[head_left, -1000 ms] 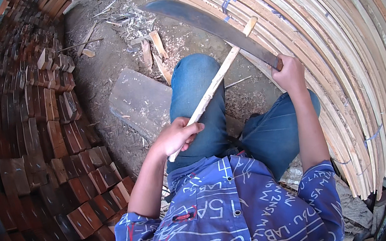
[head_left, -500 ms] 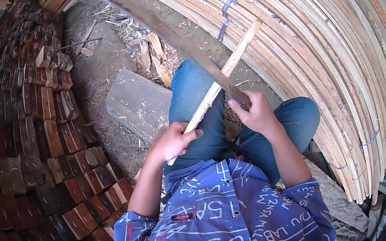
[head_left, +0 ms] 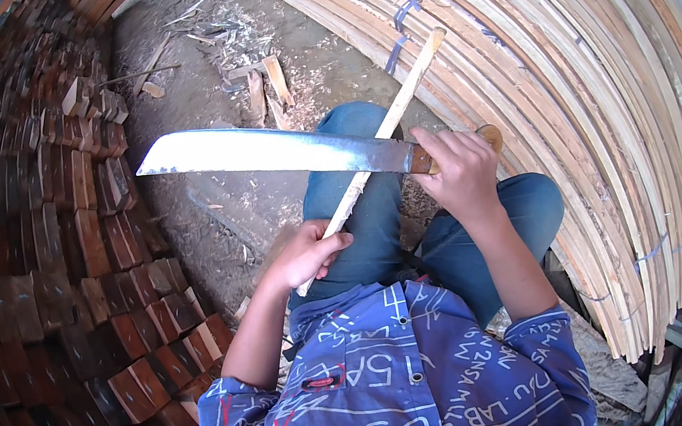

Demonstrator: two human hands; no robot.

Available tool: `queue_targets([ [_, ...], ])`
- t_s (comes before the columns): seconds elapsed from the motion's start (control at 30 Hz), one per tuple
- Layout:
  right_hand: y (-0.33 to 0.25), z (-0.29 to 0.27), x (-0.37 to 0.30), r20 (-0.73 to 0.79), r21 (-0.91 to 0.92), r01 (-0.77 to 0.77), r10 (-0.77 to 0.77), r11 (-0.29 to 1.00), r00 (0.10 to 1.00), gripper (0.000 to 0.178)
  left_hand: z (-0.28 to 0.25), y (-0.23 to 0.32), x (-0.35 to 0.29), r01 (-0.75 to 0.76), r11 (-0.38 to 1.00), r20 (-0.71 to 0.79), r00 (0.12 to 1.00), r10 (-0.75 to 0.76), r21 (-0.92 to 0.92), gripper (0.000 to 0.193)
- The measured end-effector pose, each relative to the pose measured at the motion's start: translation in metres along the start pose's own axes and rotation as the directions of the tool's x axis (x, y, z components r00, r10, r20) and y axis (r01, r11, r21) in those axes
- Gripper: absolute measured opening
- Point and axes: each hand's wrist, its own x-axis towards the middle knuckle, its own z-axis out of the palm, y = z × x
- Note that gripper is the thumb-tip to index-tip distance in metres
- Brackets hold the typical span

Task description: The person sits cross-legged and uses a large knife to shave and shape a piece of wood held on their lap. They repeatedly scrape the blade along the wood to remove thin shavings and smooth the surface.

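Head view: pale stick (head_left: 348,203) in left hand (head_left: 308,254) near one end.

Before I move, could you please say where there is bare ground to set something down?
The barest patch is ground between the split wood scraps and the long slats. The left is crowded by stacked blocks, the middle by the machete in the right hand crossing the stick in the left hand.

From up on the head, one wide camera looks down at the hands (head_left: 308,254) nearby, shirt (head_left: 385,372) at six o'clock.
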Motion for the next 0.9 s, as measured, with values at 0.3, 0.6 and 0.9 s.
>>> queue_targets([
  [0.3,0.0,0.012,0.006,0.116,0.06,-0.173,0.165,0.983,0.979,0.024,0.01,0.003,0.001,-0.017,1.0,-0.044,0.999,0.018,0.025,0.024],
  [0.6,0.021,0.017,0.008,0.117,0.057,-0.213,0.205,0.975,0.972,0.023,0.017,0.009,-0.004,-0.044,0.994,-0.095,0.994,0.053,0.096,0.028],
  [0.9,0.039,0.01,-0.001,0.077,-0.048,-0.185,0.188,0.982,0.979,0.025,0.019,0.003,-0.001,-0.067,0.994,-0.105,0.992,0.075,0.081,0.026],
])
